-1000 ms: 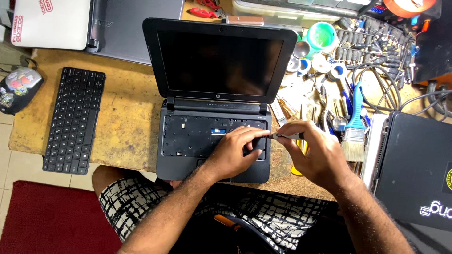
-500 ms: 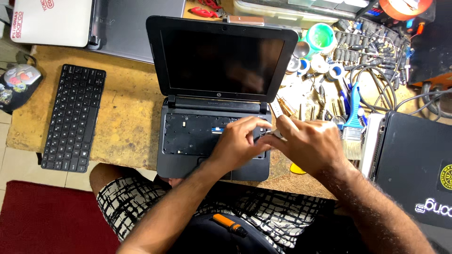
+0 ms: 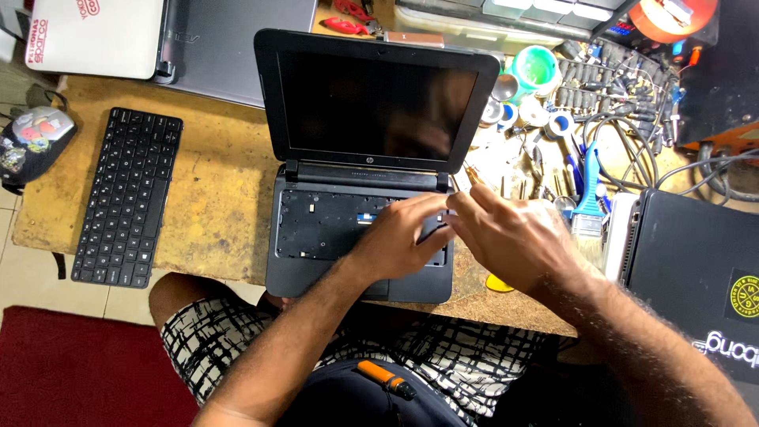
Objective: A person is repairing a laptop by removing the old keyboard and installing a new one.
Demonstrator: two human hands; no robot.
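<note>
1. An open laptop (image 3: 364,198) stands at the near edge of a workbench (image 3: 213,198), its keyboard bay under the fingers of both hands.
2. The left hand (image 3: 395,241) rests on the bay; the right hand (image 3: 510,237) meets it from the right, fingertips touching.
3. A loose keyboard (image 3: 126,198) lies well left of the fingers.
4. A brush (image 3: 589,198) lies just right of the right hand, and a closed laptop (image 3: 696,269) beyond it.
5. Tape rolls (image 3: 538,111) and cables (image 3: 632,119) sit behind and right of the fingers.
6. Two closed laptops (image 3: 158,39) lie far behind, to the left.
</note>
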